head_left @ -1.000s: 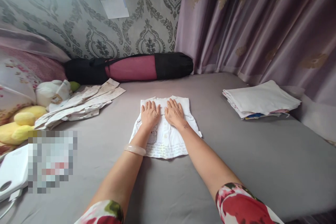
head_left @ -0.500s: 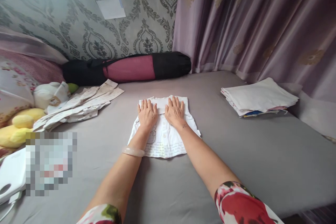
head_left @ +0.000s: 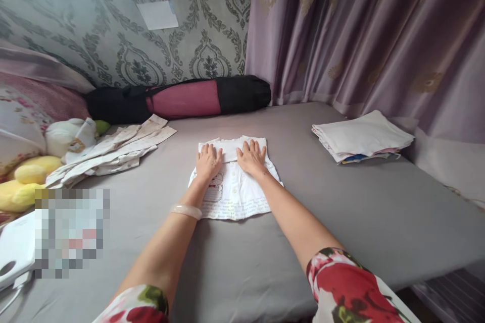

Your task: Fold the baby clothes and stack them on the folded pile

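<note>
A small white shirt (head_left: 235,197) lies on the grey bed sheet (head_left: 242,272). It has buttons down the front, a line drawing on its left side and rows of printed lettering along the near hem. Its far part is folded over into a band across the top. My left hand (head_left: 209,162) rests palm down on the left of that band, fingers stretched out. On the right of the band lies my right hand (head_left: 251,158), also palm down with fingers spread. Neither hand grasps the cloth.
Folded cloths (head_left: 364,136) are stacked on the right. To the left lie loose pale garments (head_left: 113,151), a yellow plush toy (head_left: 26,181) and a white device (head_left: 17,247) with a cable. A long black and maroon bag (head_left: 182,98) lies along the wall.
The whole view has shifted slightly. My hands stay on the folded band, with the right hand's fingers a little more bent. The shirt's fold looks the same.
</note>
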Motion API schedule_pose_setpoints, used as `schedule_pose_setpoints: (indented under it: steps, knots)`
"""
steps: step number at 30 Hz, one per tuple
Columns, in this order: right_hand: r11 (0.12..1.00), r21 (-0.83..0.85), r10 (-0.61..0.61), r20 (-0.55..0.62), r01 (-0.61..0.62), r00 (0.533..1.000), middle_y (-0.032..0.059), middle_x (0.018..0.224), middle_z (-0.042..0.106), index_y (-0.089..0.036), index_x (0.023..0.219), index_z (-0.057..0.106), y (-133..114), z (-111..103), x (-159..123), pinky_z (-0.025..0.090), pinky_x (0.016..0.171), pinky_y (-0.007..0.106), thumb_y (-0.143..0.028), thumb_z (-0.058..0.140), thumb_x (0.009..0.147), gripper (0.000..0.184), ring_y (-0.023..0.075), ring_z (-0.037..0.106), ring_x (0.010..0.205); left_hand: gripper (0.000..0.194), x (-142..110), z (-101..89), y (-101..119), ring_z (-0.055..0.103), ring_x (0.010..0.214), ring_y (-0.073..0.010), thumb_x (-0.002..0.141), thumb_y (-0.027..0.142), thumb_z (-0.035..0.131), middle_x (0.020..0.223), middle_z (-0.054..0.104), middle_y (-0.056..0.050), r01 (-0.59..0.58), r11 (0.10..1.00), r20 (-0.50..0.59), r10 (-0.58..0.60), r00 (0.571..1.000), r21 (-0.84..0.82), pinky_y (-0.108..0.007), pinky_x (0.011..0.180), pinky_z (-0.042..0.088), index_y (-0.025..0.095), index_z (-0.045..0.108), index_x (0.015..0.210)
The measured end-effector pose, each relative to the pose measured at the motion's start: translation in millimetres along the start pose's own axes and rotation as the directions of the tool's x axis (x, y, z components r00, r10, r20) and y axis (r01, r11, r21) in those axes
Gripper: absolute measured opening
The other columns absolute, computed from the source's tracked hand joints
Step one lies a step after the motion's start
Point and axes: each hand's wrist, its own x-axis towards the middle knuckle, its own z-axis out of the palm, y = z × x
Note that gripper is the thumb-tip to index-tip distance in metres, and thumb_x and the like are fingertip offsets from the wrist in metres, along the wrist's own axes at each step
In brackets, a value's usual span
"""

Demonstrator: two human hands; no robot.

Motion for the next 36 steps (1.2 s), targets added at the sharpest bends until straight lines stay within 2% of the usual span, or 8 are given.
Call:
schedule_pose_setpoints:
  steps: [3,6,11,14,19,25,28,36]
  knots:
    - [0.994,0.104,-0.045,0.09,0.035,0.995,0.0109,0.159,0.032,-0.019,0.148,0.039,13.4,-16.9,4.7,0.015,0.119,0.051,-0.043,0.023,0.102,0.055,0.0239,0.024,0.148,0.055,0.9,-9.4,-15.6,0.04,0.14,-0.0275,0.095,0.042,0.036,0.15,0.043,-0.02,0.016,0.991,0.004,-0.016,1.0,-0.13,-0.042,0.114,0.034,0.01,0.045,0.139]
    - [0.991,0.096,-0.089,-0.01,0.089,0.996,0.0111,0.149,0.047,-0.016,0.142,0.047,36.1,-36.2,2.2,0.029,0.113,0.03,-0.03,0.038,0.099,0.046,0.0177,0.041,0.137,0.057,-5.7,-25.0,-35.4,0.048,0.133,-0.0282,0.09,0.045,0.044,0.142,0.049,-0.021,0.069,0.988,0.016,-0.068,0.998,-0.137,-0.039,0.111,0.038,0.009,0.048,0.135]
    - [0.999,0.011,0.049,-0.008,-0.049,0.999,0.0067,0.107,0.071,-0.017,0.115,0.064,70.4,-60.0,-18.2,0.044,0.085,0.024,-0.028,0.056,0.09,0.028,0.0183,0.064,0.103,0.056,-24.0,-53.8,-60.1,0.064,0.104,-0.0252,0.079,0.048,0.058,0.106,0.067,-0.011,0.142,0.983,0.162,-0.123,0.979,-0.113,-0.034,0.091,0.05,0.013,0.057,0.122]
    - [0.994,-0.016,0.108,0.098,-0.106,0.989,0.0029,0.094,0.073,-0.02,0.099,0.068,79.5,-64.8,-28.8,0.042,0.071,0.024,-0.034,0.06,0.087,0.02,0.0175,0.066,0.09,0.047,-30.9,-65.4,-62.1,0.065,0.094,-0.0234,0.078,0.044,0.06,0.098,0.07,-0.008,0.184,0.974,0.236,-0.15,0.96,-0.13,-0.03,0.081,0.05,0.015,0.061,0.114]
    - [0.993,-0.083,0.092,0.131,-0.082,0.987,0.0045,0.094,0.073,-0.021,0.093,0.067,79.6,-65.3,-35.3,0.039,0.065,0.026,-0.032,0.059,0.085,0.016,0.0195,0.066,0.087,0.032,-32.9,-73.3,-53.5,0.066,0.086,-0.0223,0.074,0.04,0.061,0.094,0.072,-0.009,0.258,0.96,0.262,-0.222,0.939,-0.112,-0.027,0.07,0.048,0.015,0.067,0.095]
    - [0.977,-0.211,0.069,0.152,-0.036,0.986,0.015,0.107,0.071,-0.016,0.11,0.06,64.2,-72.2,-50.8,0.043,0.075,0.032,-0.021,0.046,0.091,0.024,0.029,0.067,0.101,0.025,-33.6,-76.3,-50.1,0.063,0.071,-0.0205,0.071,0.042,0.062,0.073,0.068,-0.004,0.335,0.931,0.314,-0.279,0.908,-0.142,-0.027,0.058,0.042,0.018,0.065,0.078]
    - [0.962,-0.27,0.081,0.142,-0.04,0.987,0.0203,0.107,0.069,-0.011,0.119,0.053,56.0,-72.9,-60.9,0.045,0.079,0.036,-0.017,0.036,0.096,0.03,0.0316,0.067,0.102,0.023,-35.5,-75.0,-50.8,0.063,0.072,-0.0206,0.073,0.042,0.06,0.071,0.067,-0.005,0.312,0.941,0.278,-0.267,0.923,-0.133,-0.027,0.059,0.041,0.019,0.062,0.074]
    - [0.96,-0.279,0.072,0.111,-0.038,0.991,0.0189,0.107,0.069,-0.014,0.124,0.047,58.0,-71.1,-71.6,0.043,0.08,0.036,-0.027,0.036,0.1,0.03,0.0316,0.067,0.102,0.032,-41.5,-74.5,-56.2,0.061,0.076,-0.0229,0.076,0.051,0.057,0.08,0.068,-0.008,0.237,0.97,0.263,-0.216,0.94,-0.053,-0.029,0.059,0.038,0.019,0.061,0.079]
